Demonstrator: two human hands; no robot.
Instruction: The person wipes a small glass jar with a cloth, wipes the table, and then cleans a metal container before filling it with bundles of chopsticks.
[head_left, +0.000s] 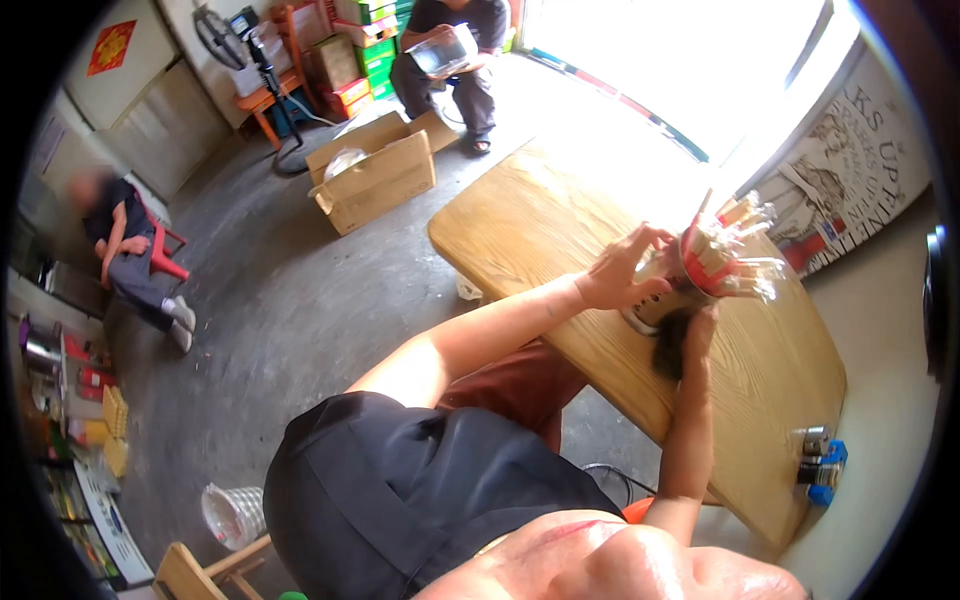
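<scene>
A round container (pixel 650 312) with a red rim and dark print leans over the wooden table (pixel 520 220), packed with several wrapped chopsticks (pixel 735 250) whose clear wrappers stick out. My left hand (pixel 618 272) grips its near left side, the fingers curved around it. Against its lower right side is my right hand (pixel 702 328), closed on a dark, fuzzy-looking cloth (pixel 672 345). The cloth hangs beside the container, and my right fingertips are partly hidden.
Small jars in a blue holder (pixel 822 465) stand at the table's right edge by the wall. An open cardboard box (pixel 380 180) sits on the floor. Two people are seated: one person (pixel 455 50) at the back, another (pixel 130 235) at left. A white basket (pixel 233 515) is lower left.
</scene>
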